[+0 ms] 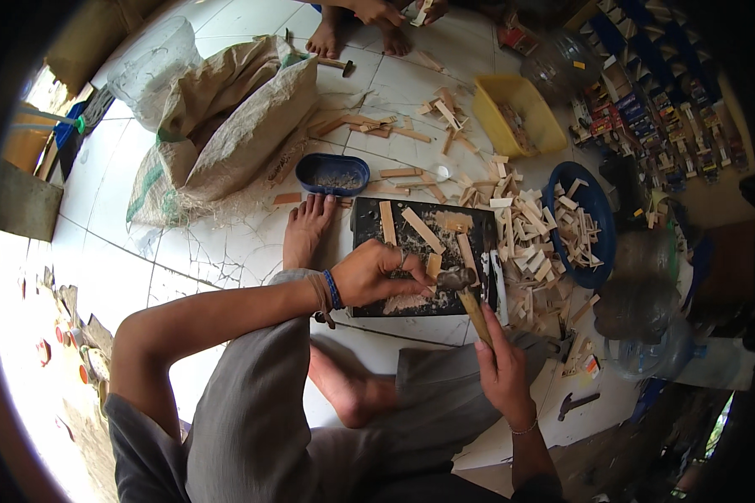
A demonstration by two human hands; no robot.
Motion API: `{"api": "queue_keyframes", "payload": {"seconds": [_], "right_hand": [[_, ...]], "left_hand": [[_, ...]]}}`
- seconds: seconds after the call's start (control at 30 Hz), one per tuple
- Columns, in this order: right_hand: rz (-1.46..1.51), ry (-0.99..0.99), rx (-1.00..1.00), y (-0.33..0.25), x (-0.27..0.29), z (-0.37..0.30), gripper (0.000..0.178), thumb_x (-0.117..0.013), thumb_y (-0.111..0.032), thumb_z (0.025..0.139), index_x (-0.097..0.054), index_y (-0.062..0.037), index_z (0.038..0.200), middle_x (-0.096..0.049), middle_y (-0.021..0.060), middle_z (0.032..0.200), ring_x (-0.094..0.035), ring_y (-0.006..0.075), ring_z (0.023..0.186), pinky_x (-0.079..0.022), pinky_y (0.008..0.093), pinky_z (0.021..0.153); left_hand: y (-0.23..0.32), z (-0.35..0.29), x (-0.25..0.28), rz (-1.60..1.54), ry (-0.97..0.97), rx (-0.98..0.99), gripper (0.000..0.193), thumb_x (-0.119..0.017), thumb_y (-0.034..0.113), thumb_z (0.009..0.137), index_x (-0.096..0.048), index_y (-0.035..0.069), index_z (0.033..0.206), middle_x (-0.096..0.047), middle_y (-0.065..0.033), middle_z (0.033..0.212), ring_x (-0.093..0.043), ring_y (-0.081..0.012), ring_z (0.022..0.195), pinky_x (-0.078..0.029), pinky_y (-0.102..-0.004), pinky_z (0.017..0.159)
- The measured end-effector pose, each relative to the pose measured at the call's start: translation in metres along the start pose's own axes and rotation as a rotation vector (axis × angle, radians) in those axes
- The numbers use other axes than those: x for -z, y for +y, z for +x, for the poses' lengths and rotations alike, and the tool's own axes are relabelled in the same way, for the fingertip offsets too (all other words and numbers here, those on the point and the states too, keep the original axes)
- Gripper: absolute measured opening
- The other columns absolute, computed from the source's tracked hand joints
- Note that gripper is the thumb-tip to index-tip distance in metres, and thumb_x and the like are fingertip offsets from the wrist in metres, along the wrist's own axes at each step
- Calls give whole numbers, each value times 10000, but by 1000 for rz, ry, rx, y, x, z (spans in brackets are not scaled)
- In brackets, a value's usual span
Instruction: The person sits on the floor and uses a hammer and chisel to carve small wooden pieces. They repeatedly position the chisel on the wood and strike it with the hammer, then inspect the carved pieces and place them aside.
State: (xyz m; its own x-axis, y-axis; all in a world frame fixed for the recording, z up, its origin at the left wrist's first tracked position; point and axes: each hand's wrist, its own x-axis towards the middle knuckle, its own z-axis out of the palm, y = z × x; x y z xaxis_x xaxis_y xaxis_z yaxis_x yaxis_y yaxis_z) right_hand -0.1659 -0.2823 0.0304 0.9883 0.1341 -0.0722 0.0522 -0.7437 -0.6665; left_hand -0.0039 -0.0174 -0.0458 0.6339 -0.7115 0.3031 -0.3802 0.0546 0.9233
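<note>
My right hand (502, 369) grips a hammer (476, 314) by its wooden handle. The metal head is over a black work board (367, 220), right beside the fingertips of my left hand (383, 272). That hand is closed in a pinch low over the board; what is between its fingertips is too small to make out. A small pale wood block (434, 266) shows just behind those fingers. Several flat wood strips (423, 230) lie on the board, which is scuffed and stained with pale residue.
A pile of cut wood pieces (524, 239) and a blue basin (610, 243) of them lie to the right. A dark blue tub (333, 159), yellow bin (554, 121) and woven sack (252, 134) stand beyond. Another hammer (579, 404) lies near right. Another person's hands (382, 12) work at the top.
</note>
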Motion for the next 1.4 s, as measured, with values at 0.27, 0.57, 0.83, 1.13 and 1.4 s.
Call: {"api": "queue_keyframes", "payload": {"seconds": [0.27, 0.57, 0.83, 1.13, 1.4], "right_hand": [[-167, 55, 141, -18, 18, 0, 615, -621, -13, 989, -441, -93, 1571, -701, 217, 1098, -722, 330, 864, -565, 402, 748], [-269, -14, 124, -13, 14, 3, 604, -599, 0, 1000, -424, -71, 1574, -700, 213, 1083, -720, 323, 869, -567, 388, 754], [-527, -104, 91, -4, 16, 0, 617, -631, -1, 984, -452, -97, 1566, -686, 172, 986, -702, 298, 790, -560, 390, 691], [-340, 151, 254, 3, 7, 1, 594, -641, -27, 979, -490, -113, 1547, -664, 139, 902, -673, 269, 701, -533, 384, 624], [-250, 117, 145, 1, 4, -2, 590, -626, -14, 992, -468, -84, 1556, -703, 188, 1012, -701, 300, 789, -551, 384, 698]], "left_hand": [[-1, 1, 0, -24, 10, -28, 130, -743, 210, 955, -756, 96, 1015, -775, -83, 1014, -742, -276, 990, -570, -374, 871], [-3, 1, 1, -9, 10, -25, 134, -740, 234, 956, -758, 110, 1003, -763, -94, 964, -735, -288, 944, -559, -384, 824], [-3, 1, 0, -1, 9, -38, 118, -739, 189, 959, -761, 86, 1012, -769, -95, 974, -743, -273, 941, -561, -368, 827], [-4, 2, 0, -31, -4, -31, 125, -737, 206, 955, -760, 103, 1023, -766, -87, 983, -740, -270, 968, -564, -368, 854], [-3, -1, -3, -22, 5, -85, 143, -760, 145, 934, -714, 67, 1044, -771, -86, 965, -755, -266, 962, -576, -368, 846]]}}
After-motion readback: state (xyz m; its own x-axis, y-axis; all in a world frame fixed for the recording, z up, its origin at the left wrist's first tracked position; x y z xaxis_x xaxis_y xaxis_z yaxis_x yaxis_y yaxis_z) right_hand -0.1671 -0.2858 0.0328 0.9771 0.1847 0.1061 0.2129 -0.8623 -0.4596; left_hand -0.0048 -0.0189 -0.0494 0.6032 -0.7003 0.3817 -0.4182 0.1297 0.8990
